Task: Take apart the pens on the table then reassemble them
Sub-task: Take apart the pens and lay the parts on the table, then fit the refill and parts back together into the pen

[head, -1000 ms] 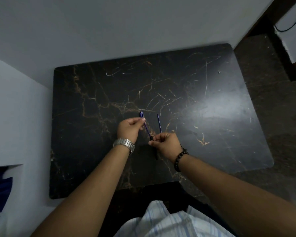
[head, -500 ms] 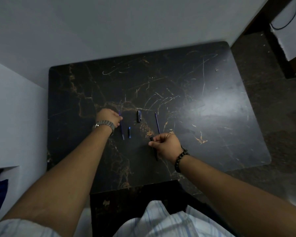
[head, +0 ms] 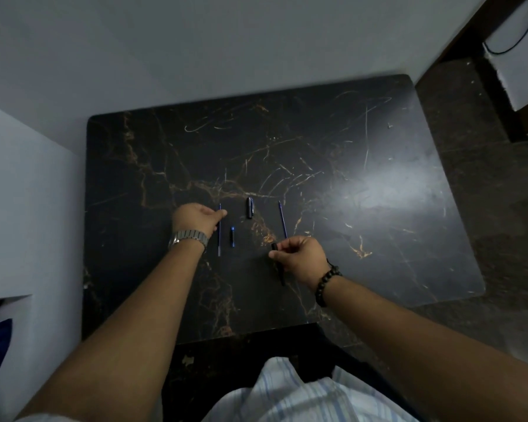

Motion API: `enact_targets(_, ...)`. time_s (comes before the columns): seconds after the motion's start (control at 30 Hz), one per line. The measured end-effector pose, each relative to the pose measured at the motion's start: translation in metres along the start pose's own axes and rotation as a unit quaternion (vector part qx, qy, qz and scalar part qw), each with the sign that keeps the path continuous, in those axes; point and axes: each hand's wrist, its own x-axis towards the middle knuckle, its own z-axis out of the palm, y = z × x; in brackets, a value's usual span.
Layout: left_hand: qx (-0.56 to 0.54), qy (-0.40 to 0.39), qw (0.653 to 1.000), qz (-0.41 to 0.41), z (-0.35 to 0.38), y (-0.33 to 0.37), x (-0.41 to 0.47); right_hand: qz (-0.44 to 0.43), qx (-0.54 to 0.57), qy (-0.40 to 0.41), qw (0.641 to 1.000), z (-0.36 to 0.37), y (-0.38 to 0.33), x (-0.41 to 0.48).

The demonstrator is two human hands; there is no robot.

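Pen parts lie on a black marble table [head: 348, 141]. My left hand [head: 195, 219] pinches the upper part of a thin blue refill [head: 219, 239] that rests flat on the table. Just right of it lie a short blue piece [head: 232, 236] and, farther back, a black cap [head: 250, 207]. A second blue refill [head: 283, 219] lies right of the cap. My right hand [head: 301, 257] is closed around a black pen barrel [head: 281, 274], whose ends stick out above and below my fingers, just over the table.
A white wall runs behind the table and a white unit [head: 28, 208] stands against its left side. Dark floor [head: 485, 193] lies to the right, with a white box and cable [head: 518, 56] at the top right. The table's near edge is close to my body.
My left hand pulled the blue refill out of the barrel, carried it left and laid it on the table. The cap and short blue piece came into view. My right hand stayed put.
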Motion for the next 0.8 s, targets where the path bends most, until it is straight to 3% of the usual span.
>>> enact_targets(0.07, -0.014, -0.029, 0.998, 0.060, 0.001, -0.007, -0.023, -0.011, 0.001, 0.004, 1.000, 0.000, -0.004, 0.002)
enact_targets(0.17, -0.007, -0.162, 0.976, 0.145, 0.013, -0.012, -0.068, -0.018, 0.008, 0.005, 1.000, 0.003, -0.009, 0.006)
enact_targets(0.27, -0.045, -0.231, 0.961, 0.149, 0.032, -0.020, -0.096, -0.031, 0.010, 0.015, 0.999, 0.010, -0.010, 0.010)
enact_targets(0.53, -0.134, -0.164, 0.974, 0.077, 0.046, -0.028, -0.099, -0.026, 0.016, 0.029, 0.999, 0.015, -0.021, 0.005)
enact_targets(0.67, -0.142, -0.132, 0.980, 0.048, 0.042, -0.034, -0.095, -0.012, -0.158, 0.168, 0.973, -0.003, -0.029, 0.039)
enact_targets(0.8, -0.141, -0.118, 0.982, 0.041, 0.042, -0.038, -0.091, -0.011, -0.328, 0.174, 0.928, -0.015, -0.042, 0.068)
